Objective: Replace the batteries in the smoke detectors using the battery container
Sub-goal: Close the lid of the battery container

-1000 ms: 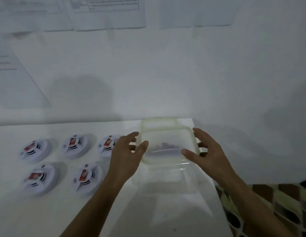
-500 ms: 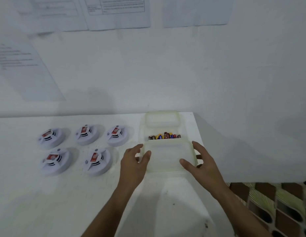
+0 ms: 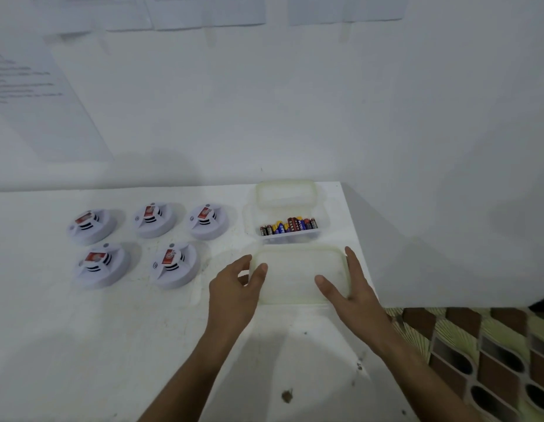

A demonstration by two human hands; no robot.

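Left hand [image 3: 234, 287] and right hand [image 3: 352, 287] bare (forearms too, no sleeves or jewellery).

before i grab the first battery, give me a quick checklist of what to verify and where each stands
1. Container open: ok, the battery container has no lid on it.
2. Lid out of the way: ok, the lid sits on the table in front of the container.
3. Hands free: not ok, the left hand and right hand each have a grip on a lid edge.
4. Batteries reachable: ok, batteries show in a row inside.
5. Detectors laid out: ok, five smoke detectors sit left of the container.
6. Detectors' battery covers open: cannot tell.
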